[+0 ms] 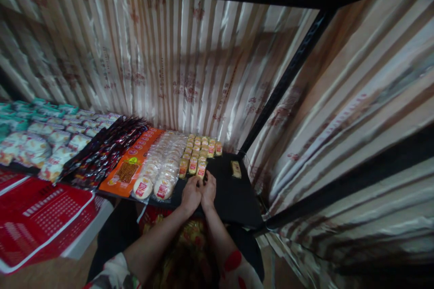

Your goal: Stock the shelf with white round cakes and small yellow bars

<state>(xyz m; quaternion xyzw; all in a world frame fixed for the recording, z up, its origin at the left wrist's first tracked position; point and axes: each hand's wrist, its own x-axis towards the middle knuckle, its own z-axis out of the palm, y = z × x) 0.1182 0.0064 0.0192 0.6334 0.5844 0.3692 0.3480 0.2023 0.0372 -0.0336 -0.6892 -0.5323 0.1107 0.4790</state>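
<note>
Small yellow wrapped snack packets [193,163] stand in rows on a black shelf [230,194]. My left hand [191,195] and my right hand [208,190] meet at the near end of the rightmost long row, fingers curled in and almost touching. Between their fingertips is the front snack packet [201,170] of that row, its lower end partly covered by the fingers. A single yellow packet [236,169] lies apart on the shelf to the right.
Left of the yellow rows are round clear-wrapped crackers [163,188], an orange snack bag [127,169], dark packets [101,156] and white packets [57,158]. A red basket [44,216] stands below left. Black posts [288,81] and patterned sheeting [152,63] enclose the shelf.
</note>
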